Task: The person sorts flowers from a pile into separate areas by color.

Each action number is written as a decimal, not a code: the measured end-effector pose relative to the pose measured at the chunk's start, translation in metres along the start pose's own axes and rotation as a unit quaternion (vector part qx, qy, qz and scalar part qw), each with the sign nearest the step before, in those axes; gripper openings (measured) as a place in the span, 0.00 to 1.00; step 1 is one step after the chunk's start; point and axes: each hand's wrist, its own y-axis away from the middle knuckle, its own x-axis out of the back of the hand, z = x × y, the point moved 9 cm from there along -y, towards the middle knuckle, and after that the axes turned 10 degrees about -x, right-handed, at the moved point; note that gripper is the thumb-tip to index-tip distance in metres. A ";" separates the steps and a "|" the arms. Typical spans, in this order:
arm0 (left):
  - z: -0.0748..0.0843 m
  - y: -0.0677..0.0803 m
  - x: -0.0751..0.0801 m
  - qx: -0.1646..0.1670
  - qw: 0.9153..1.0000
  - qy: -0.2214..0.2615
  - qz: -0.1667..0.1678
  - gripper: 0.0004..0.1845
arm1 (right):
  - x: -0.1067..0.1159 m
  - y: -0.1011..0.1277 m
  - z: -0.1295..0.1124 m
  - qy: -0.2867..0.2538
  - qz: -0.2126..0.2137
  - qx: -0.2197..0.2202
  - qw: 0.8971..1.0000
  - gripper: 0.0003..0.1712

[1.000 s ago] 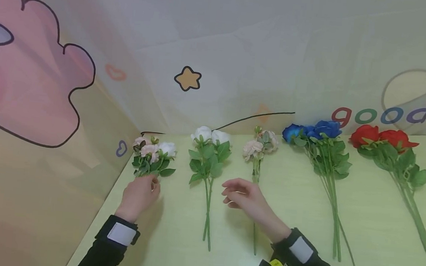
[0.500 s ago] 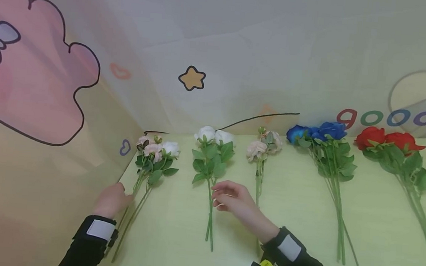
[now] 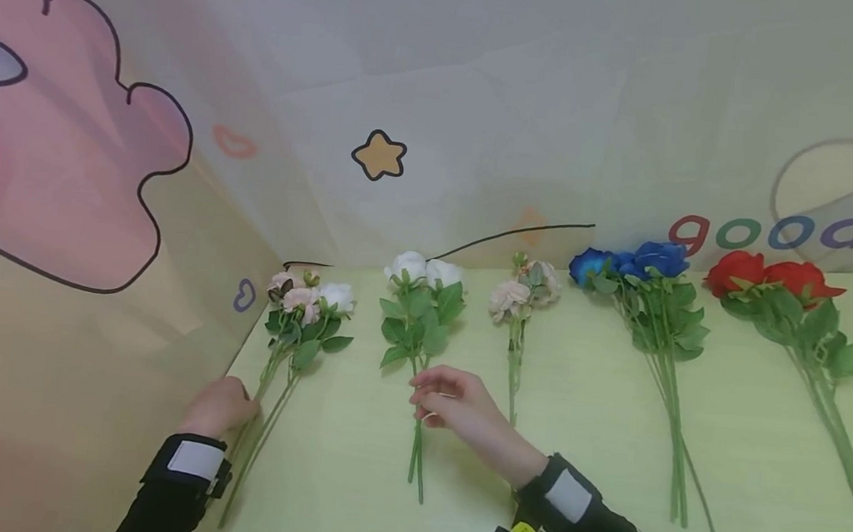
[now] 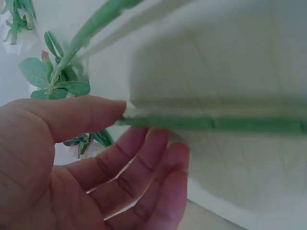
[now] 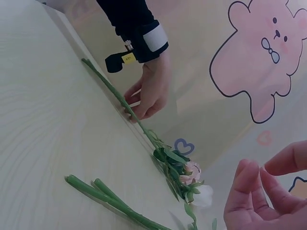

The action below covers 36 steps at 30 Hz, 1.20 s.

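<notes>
The left hand (image 3: 218,405) rests loose-fingered against the pink-and-white sprig's (image 3: 294,322) stems at the table's (image 3: 590,479) left edge. The right hand (image 3: 453,402), fingers relaxed and empty, hovers over the white roses' (image 3: 420,316) stems; cream (image 3: 519,307), blue (image 3: 652,309) and red (image 3: 791,320) bunches lie further right

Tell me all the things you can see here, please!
pink bunch: one, pink and white blooms, far left of the table
white bunch: one, white blooms, second from left
cream bunch: one, cream blooms, middle
blue bunch: one, blue blooms, right of middle
red bunch: one, red blooms, far right
table: one, pale yellow-green
backdrop: one, white cloth with cartoon prints, behind
left hand: at the pink bunch's stems
right hand: over the white bunch's stems
</notes>
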 end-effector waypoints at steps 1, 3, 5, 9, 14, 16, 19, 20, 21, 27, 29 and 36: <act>0.000 -0.001 0.000 0.000 1.000 0.001 -0.002 0.12 | 0.000 0.000 0.000 -0.003 -0.002 -0.002 1.000 0.16; 0.000 -0.002 -0.001 -0.003 1.000 0.005 -0.006 0.11 | -0.001 0.000 0.001 -0.007 -0.006 -0.006 1.000 0.16; 0.000 -0.005 -0.002 -0.006 1.000 0.017 -0.011 0.11 | -0.002 0.000 0.002 -0.010 -0.009 -0.010 1.000 0.16; -0.002 -0.008 -0.005 -0.017 0.997 0.073 -0.015 0.11 | -0.002 0.001 0.004 -0.015 -0.014 -0.014 1.000 0.16; 0.001 -0.011 -0.008 -0.041 0.983 0.177 -0.039 0.11 | 0.000 0.002 0.007 -0.025 -0.017 -0.021 0.999 0.17; 0.004 -0.010 -0.010 -0.047 0.976 0.207 -0.055 0.13 | 0.001 0.003 0.008 -0.027 -0.018 -0.022 0.999 0.17; 0.007 -0.009 -0.012 -0.049 0.968 0.235 -0.072 0.13 | 0.002 0.003 0.009 -0.028 -0.017 -0.023 0.999 0.17; 0.008 -0.009 -0.012 -0.054 0.967 0.240 -0.072 0.13 | 0.003 0.003 0.009 -0.028 -0.016 -0.022 0.999 0.17; 0.008 -0.009 -0.012 -0.054 0.966 0.244 -0.069 0.13 | 0.004 0.003 0.010 -0.027 -0.016 -0.021 0.999 0.18; 0.013 -0.009 -0.007 -0.044 0.964 0.261 -0.029 0.12 | 0.007 0.005 0.010 -0.028 -0.013 -0.019 0.999 0.20; 0.015 -0.009 -0.005 -0.039 0.963 0.265 -0.014 0.12 | 0.008 0.005 0.010 -0.028 -0.013 -0.020 0.999 0.20; 0.033 -0.006 0.008 -0.041 0.968 0.245 0.045 0.12 | 0.017 0.005 0.012 -0.024 -0.002 -0.014 1.000 0.20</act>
